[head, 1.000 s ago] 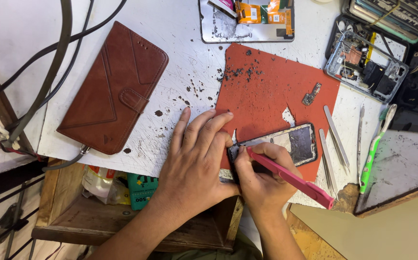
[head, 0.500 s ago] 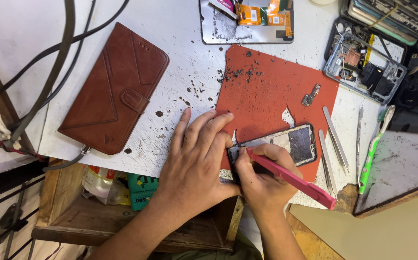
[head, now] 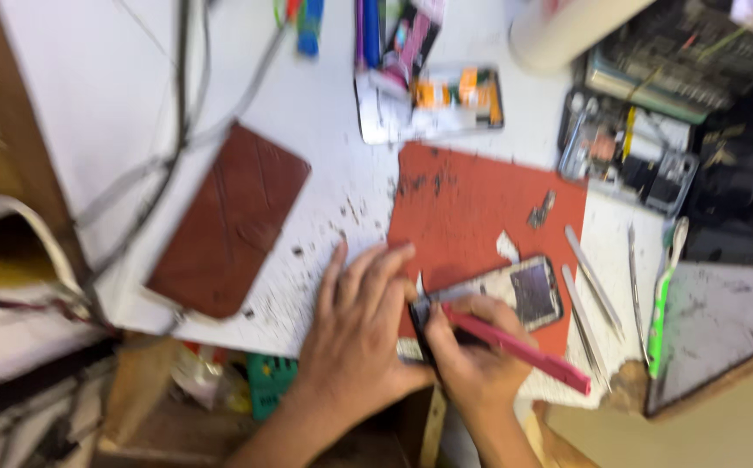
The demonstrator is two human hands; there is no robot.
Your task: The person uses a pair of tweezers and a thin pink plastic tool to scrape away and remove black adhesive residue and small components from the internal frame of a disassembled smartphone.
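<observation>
A smartphone (head: 515, 290) lies on a red work mat (head: 472, 208) near the front edge of the white bench. My left hand (head: 359, 325) lies flat with fingers spread, pressing down on the phone's left end. A long pink tool (head: 524, 351) sits in the grip of my right hand (head: 472, 360), its tip at the phone's left edge. The picture is blurred by motion, so the exact contact point is unclear.
A brown leather wallet case (head: 229, 221) lies to the left. Metal tweezers (head: 593, 282) and a green-handled brush (head: 661, 299) lie right of the mat. An opened phone (head: 446, 104) sits at the back, parts trays (head: 628, 152) at the right, cables (head: 177, 130) at the left.
The camera has tilted up, so more of the bench's back shows and the scene sits lower in the picture. Both hands stay on the phone with the pink tool.
</observation>
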